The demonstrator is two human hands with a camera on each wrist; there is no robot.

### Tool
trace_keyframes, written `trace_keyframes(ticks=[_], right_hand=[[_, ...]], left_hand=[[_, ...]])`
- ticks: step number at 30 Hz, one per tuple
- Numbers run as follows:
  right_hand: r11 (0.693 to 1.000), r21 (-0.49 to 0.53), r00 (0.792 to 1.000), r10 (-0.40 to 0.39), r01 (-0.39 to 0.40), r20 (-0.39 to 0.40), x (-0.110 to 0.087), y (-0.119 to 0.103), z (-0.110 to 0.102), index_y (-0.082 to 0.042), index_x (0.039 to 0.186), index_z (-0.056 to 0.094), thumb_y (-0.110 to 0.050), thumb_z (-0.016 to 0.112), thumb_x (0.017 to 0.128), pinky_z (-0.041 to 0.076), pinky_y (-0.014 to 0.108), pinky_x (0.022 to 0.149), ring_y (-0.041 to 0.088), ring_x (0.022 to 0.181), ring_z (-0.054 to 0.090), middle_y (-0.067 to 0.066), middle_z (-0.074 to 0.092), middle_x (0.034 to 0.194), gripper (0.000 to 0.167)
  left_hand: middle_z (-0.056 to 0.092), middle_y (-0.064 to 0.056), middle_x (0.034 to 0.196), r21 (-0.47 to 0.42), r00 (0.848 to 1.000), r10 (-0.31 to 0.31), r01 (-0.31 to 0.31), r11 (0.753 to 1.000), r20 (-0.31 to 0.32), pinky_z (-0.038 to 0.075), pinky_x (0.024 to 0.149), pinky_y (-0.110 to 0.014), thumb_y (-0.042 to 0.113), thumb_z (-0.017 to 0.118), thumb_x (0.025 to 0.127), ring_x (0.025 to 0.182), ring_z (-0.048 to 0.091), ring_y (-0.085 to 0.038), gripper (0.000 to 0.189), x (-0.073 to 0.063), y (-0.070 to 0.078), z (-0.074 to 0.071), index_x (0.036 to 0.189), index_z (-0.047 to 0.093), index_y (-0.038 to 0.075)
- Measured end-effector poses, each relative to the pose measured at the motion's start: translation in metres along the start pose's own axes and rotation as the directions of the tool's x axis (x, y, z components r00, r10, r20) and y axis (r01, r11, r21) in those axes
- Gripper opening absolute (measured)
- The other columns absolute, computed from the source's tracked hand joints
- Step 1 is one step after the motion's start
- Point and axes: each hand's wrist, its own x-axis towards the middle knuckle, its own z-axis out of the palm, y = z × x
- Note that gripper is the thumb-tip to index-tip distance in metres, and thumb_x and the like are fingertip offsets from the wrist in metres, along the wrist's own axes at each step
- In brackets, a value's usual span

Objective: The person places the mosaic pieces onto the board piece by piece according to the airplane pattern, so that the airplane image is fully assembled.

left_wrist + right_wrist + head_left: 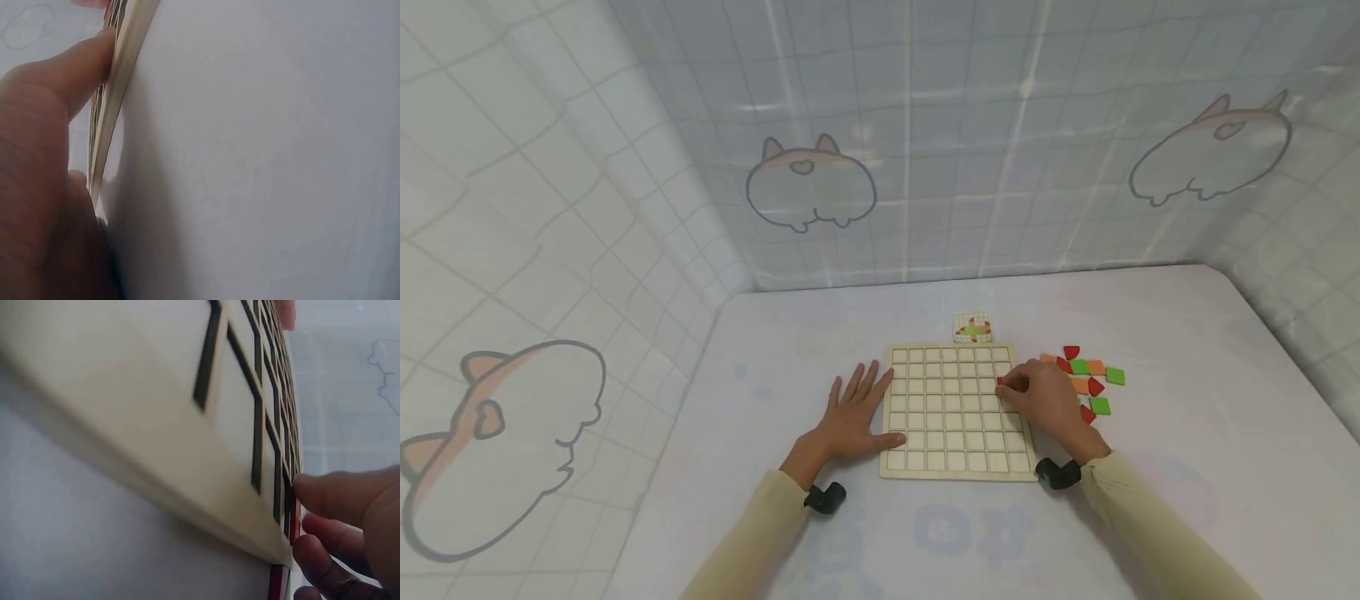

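A pale wooden grid board with square recesses lies flat in the head view. My left hand rests beside its left edge, fingers spread and thumb lying on the board's lower left part; the left wrist view shows that thumb on the rim. At the right column, around the third row, my right hand pinches a small red tile with thumb and fingers. The right wrist view shows the red tile at the grid, partly covered by the fingertips, so its exact shape is hidden.
Right of the board lie several loose tiles: red ones with a curved side, green squares and orange pieces, some behind the right hand. A small pattern card lies just beyond the board's far edge. Tiled-print walls surround the white tabletop.
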Motion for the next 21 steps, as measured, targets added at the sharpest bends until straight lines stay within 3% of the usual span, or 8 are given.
trace_keyframes(ticks=[7,14,21], right_hand=[[1.000,-0.004,1.000,0.008,-0.008,-0.004,0.001,0.001,0.002,-0.003,0.093,0.076,-0.023,0.082,0.081,0.046,0.031,0.060,0.021,0.072,0.054,0.003,0.062,0.078,0.024],[0.999,0.020,0.999,0.030,-0.031,0.042,0.003,0.002,0.000,-0.004,0.097,0.076,-0.023,0.080,0.084,0.048,0.031,0.062,0.019,0.074,0.056,0.002,0.065,0.082,0.023],[1.000,-0.001,1.000,-0.002,0.002,-0.001,0.006,0.014,-0.017,0.000,0.101,0.074,-0.015,0.075,0.087,0.045,0.032,0.059,0.020,0.071,0.056,0.004,0.066,0.081,0.021]], left_hand=[[-0.003,-0.007,0.164,-0.005,1.000,0.006,-0.007,1.000,-0.013,-0.002,0.113,-0.060,0.079,0.050,0.081,0.149,-0.007,-0.029,0.106,0.001,-0.002,0.001,0.159,0.004,0.024],[-0.004,-0.006,0.164,0.007,1.000,-0.010,0.010,1.000,-0.009,-0.004,0.114,-0.059,0.080,0.049,0.080,0.149,-0.008,-0.027,0.106,0.001,-0.003,0.003,0.160,0.005,0.024],[-0.004,-0.005,0.164,-0.002,1.000,-0.002,0.002,1.000,-0.013,-0.004,0.114,-0.059,0.080,0.049,0.081,0.149,-0.008,-0.027,0.106,0.002,-0.004,0.005,0.160,0.005,0.024]])
